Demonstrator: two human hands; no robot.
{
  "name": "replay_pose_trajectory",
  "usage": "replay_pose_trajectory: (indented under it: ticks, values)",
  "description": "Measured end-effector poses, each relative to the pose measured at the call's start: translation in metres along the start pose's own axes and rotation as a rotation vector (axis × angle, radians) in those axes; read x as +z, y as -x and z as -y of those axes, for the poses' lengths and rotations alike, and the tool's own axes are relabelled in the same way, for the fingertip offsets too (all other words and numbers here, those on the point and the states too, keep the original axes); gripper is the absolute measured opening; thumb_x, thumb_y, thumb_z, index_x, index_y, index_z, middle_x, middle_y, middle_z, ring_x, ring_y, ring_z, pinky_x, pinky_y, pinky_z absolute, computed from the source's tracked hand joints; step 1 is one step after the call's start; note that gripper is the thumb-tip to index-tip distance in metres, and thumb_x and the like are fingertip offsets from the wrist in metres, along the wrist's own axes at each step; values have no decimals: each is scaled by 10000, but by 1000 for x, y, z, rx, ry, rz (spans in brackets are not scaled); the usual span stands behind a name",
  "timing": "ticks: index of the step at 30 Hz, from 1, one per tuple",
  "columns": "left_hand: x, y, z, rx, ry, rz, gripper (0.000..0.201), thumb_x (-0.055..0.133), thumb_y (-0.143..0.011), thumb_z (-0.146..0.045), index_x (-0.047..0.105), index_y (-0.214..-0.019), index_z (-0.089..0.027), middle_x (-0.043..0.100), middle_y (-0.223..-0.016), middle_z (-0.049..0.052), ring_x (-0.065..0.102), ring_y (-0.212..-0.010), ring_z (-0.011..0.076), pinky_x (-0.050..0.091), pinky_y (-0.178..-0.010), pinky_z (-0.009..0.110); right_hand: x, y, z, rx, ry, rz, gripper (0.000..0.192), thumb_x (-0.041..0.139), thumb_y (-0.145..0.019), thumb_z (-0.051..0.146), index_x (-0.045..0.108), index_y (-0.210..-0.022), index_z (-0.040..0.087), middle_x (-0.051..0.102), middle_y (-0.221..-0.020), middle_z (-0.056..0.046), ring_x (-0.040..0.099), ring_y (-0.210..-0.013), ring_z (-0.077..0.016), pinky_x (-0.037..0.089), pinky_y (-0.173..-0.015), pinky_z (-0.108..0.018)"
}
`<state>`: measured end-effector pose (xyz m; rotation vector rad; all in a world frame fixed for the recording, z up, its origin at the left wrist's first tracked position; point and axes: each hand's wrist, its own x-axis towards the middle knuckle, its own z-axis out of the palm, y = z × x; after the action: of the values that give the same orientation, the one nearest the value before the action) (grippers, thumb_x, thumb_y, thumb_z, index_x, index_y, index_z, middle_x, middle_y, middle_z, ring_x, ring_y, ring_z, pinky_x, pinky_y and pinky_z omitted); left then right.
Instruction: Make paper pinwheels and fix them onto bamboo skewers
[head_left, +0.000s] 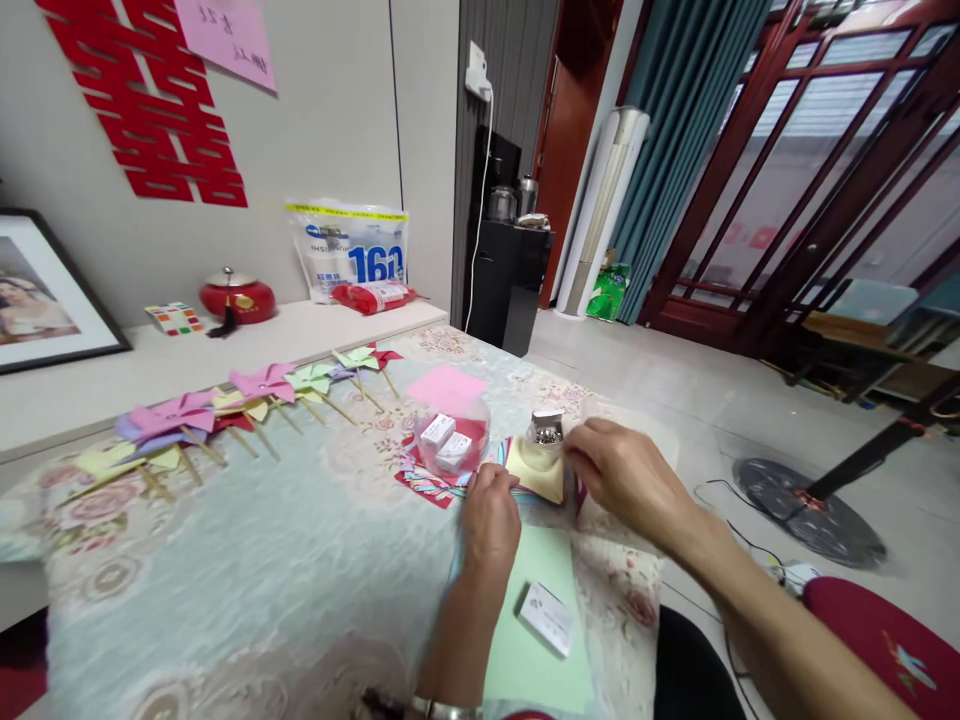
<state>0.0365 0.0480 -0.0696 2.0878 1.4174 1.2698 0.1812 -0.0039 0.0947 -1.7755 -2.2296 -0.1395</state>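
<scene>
My right hand (619, 465) has its fingers pinched together beside a small clear container of shiny metal pieces (549, 436). Whatever sits in that pinch is too small or hidden to make out. My left hand (492, 515) is at the near edge of a stack of coloured paper (431, 487), fingers bent together and partly hidden. A yellow paper sheet (534, 466) lies between both hands, under the container. Left of it, a round clear tub (484, 430) holds small white boxes (448, 442). Another white box (547, 619) rests on a light green sheet (536, 560) below my hands.
Several paper pinwheels (262, 382) on wooden sticks line the table's back left. A pink sheet (445, 384) lies behind the tub. On the ledge stand a red lidded pot (238, 300) and a plastic bag (352, 245). A red stool (877, 640) is at the right.
</scene>
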Motion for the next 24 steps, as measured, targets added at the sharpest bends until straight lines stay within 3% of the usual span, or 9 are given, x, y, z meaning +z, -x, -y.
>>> replay_pose_trajectory:
  ticks: [3,9,15,24]
  values:
    - [0,0,1,-7,2,8,324,486,-799,45,736,-887,-142,689,-944,102,632,-916,238,527,-849,370,2,-34,-15,6,232,225,202,520,-885,139,693,-797,193,708,-830,-55,628,-762,-181,324,-605,-260]
    - [2,-1,4,-3,13,45,359,482,-782,72,746,-864,-157,702,-942,83,627,-928,224,513,-880,354,24,-69,-32,-10,294,386,139,632,-832,253,759,-875,214,756,-846,-73,657,-751,-203,307,-579,-263]
    - [-3,-1,-3,15,3,74,377,485,-823,30,781,-867,-199,686,-978,88,576,-949,237,494,-888,363,34,-76,-30,-47,328,459,200,665,-794,279,765,-955,216,769,-925,-94,690,-831,-237,367,-608,-262]
    - [-8,2,-13,142,-104,268,379,558,-843,-32,800,-859,-324,692,-1237,18,510,-1150,281,406,-897,450,40,-77,-32,-63,347,473,227,576,-847,225,756,-986,221,767,-978,-92,688,-902,-239,412,-711,-277]
